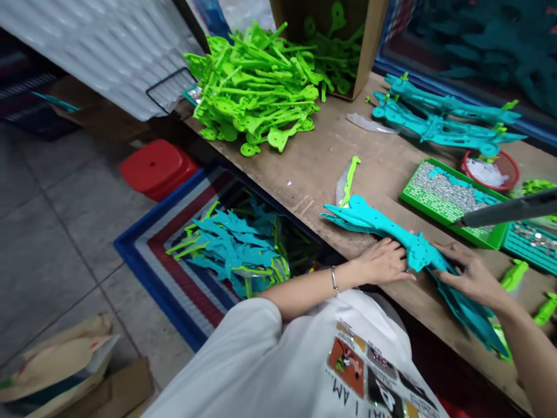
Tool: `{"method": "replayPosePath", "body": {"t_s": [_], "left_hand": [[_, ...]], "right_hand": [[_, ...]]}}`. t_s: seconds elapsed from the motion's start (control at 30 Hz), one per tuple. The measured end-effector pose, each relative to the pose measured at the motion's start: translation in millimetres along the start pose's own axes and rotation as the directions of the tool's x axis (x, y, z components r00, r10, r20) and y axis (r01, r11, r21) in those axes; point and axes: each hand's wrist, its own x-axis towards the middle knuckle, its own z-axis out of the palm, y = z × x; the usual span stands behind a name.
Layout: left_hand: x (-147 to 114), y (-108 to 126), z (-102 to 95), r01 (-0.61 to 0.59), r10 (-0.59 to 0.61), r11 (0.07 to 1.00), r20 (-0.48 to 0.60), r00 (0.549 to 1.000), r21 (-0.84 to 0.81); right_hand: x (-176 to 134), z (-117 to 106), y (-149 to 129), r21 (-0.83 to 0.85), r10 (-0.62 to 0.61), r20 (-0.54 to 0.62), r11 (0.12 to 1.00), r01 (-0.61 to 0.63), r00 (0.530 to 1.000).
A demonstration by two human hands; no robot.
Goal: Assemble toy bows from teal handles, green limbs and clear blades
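Note:
A long teal plastic part, shaped like a toy weapon shell, lies slantwise along the near edge of the workbench. My left hand holds its near side around the middle, fingers bent against the edge. Farther right, my right hand has its thumb and fingers around the same part, where it widens toward its lower right end. Just beyond the left tip lies a thin lime-green strip beside a clear piece. A dark grey pointed tool reaches in from the right above a green tray.
A heap of lime-green parts covers the bench's far left, by a cardboard box. Teal assemblies lie at the back right. A green tray of small metal pieces and a red basket stand nearer. A red stool is below.

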Motion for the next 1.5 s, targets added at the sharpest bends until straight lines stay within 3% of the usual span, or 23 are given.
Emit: {"method": "replayPosePath", "body": {"t_s": [0.13,0.23,0.33,0.4,0.47,0.53,0.57,0.6,0.63,0.7,0.8,0.87,0.93,1.0,1.07,1.1,1.17,1.2,1.27,1.33,1.5], "left_hand": [[-4,4,-7.6,0.025,-0.025,1.000,0.000,1.000,-0.001],[-22,12,-18.2,0.029,-0.028,0.999,-0.034,0.999,0.025],[-52,16,-30.7,-0.020,0.019,1.000,-0.128,0.992,-0.010],[-70,10,-43.2,-0.001,-0.017,0.997,-0.242,0.970,-0.071],[-84,-6,-60.1,0.161,-0.194,0.980,-0.388,0.901,-0.117],[-92,-29,-79.3,0.434,-0.452,0.886,-0.515,0.728,-0.164],[-94,-42,-88.5,0.554,-0.561,0.810,-0.526,0.639,-0.192],[-95,-56,-97.0,0.642,-0.644,0.738,-0.501,0.578,-0.208],[-95,-68,-104.5,0.686,-0.690,0.697,-0.456,0.562,-0.208],[-88,-86,-116.5,0.693,-0.703,0.695,-0.384,0.599,-0.192],[-57,-92,-126.3,0.589,-0.613,0.787,-0.347,0.710,-0.184],[-23,-85,-125.6,0.464,-0.512,0.856,-0.247,0.823,-0.230],[19,-76,-116.2,0.318,-0.356,0.892,-0.064,0.932,-0.322],[58,-70,-98.7,0.271,-0.220,0.881,0.170,0.960,-0.389],[87,-69,-77.8,0.309,-0.119,0.863,0.433,0.893,-0.401],[97,-70,-67.9,0.327,-0.074,0.856,0.531,0.844,-0.400],[107,-75,-52.0,0.354,-0.005,0.833,0.635,0.773,-0.425],[108,-78,-46.3,0.369,0.014,0.813,0.649,0.761,-0.450],[106,-83,-39.3,0.410,0.025,0.751,0.643,0.766,-0.518],[102,-86,-36.6,0.453,0.027,0.674,0.632,0.775,-0.584],[99,-87,-40.7,0.516,0.055,0.533,0.636,0.770,-0.671]], "right_hand": [[0,1,4,-0.021,0.004,0.013,1.000,-0.004,1.000],[0,3,6,-0.020,0.012,0.008,1.000,-0.012,1.000],[-1,6,6,-0.022,0.006,-0.002,1.000,-0.006,1.000],[-2,7,6,-0.046,0.001,0.006,0.999,-0.001,1.000],[-2,8,7,-0.074,0.005,0.016,0.997,-0.004,1.000],[-2,9,7,-0.089,0.004,0.020,0.996,-0.003,1.000],[-1,9,6,-0.094,-0.002,0.022,0.996,0.004,1.000],[-1,8,5,-0.104,-0.009,0.026,0.994,0.012,1.000],[-1,7,2,-0.124,-0.013,0.028,0.992,0.016,1.000],[-4,2,-11,-0.181,-0.011,-0.005,0.983,0.010,1.000],[-17,-11,-44,-0.208,-0.004,-0.190,0.977,-0.036,0.982],[-28,-15,-71,-0.099,0.030,-0.298,0.993,-0.063,0.954],[-39,-6,-95,0.132,0.133,-0.238,0.986,-0.104,0.962],[-47,19,-110,0.448,0.267,0.031,0.858,-0.252,0.963],[-48,55,-116,0.730,0.328,0.272,0.542,-0.416,0.905],[-46,73,-117,0.833,0.375,0.309,0.337,-0.439,0.874],[-37,105,-118,0.960,0.527,0.249,-0.026,-0.278,0.812],[-32,116,-118,0.979,0.577,0.204,-0.145,-0.147,0.791],[-19,129,-122,0.961,0.641,0.123,-0.267,0.069,0.758],[-7,131,-126,0.933,0.675,0.078,-0.308,0.184,0.733],[15,126,-132,0.923,0.743,0.072,-0.303,0.238,0.666]]}}
